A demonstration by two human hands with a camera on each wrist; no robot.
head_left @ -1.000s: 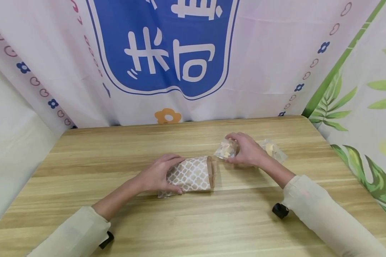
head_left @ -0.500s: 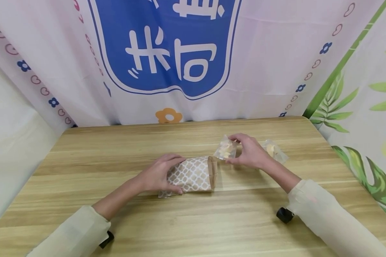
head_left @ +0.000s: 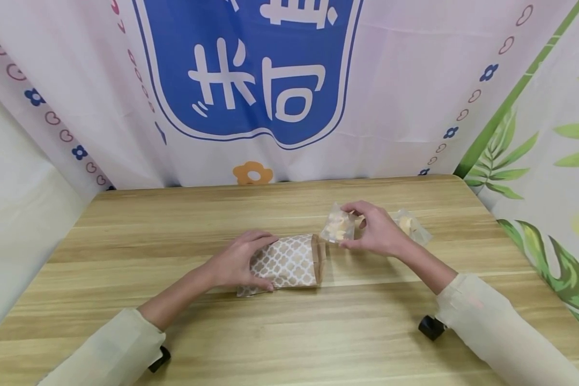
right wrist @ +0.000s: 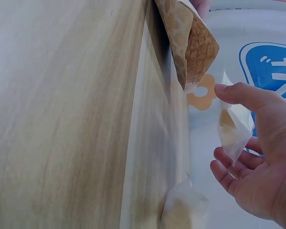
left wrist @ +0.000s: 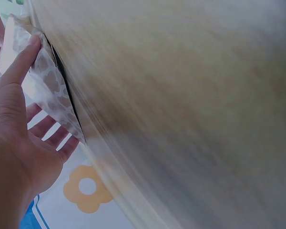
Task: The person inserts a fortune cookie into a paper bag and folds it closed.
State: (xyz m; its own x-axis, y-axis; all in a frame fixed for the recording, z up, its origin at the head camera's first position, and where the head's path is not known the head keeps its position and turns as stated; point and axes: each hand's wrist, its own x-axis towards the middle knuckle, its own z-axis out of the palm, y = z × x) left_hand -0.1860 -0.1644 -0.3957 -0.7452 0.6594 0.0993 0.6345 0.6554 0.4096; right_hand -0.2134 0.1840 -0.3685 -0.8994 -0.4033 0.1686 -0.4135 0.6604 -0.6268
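A patterned brown-and-white paper bag (head_left: 289, 261) lies on its side in the head view, its mouth facing right. My left hand (head_left: 238, 261) grips its closed end, thumb on the near side and fingers on the far side. In the right wrist view the bag's mouth (right wrist: 200, 50) stands open, with brown showing inside. My right hand (head_left: 376, 230) holds a small clear packet (head_left: 338, 226) of pale yellow pieces between thumb and fingers, close to the bag's mouth. A second clear packet (head_left: 412, 226) with similar pieces lies behind the right wrist.
The wooden table (head_left: 289, 338) ends at a printed curtain (head_left: 395, 107) along the back. A leaf-patterned cloth (head_left: 555, 214) hangs on the right. Black wrist straps (head_left: 431, 327) show under the sleeves.
My right hand has shifted slightly right and its packet tilts more upright, showing more of its face. The left hand and the paper bag stay in place.
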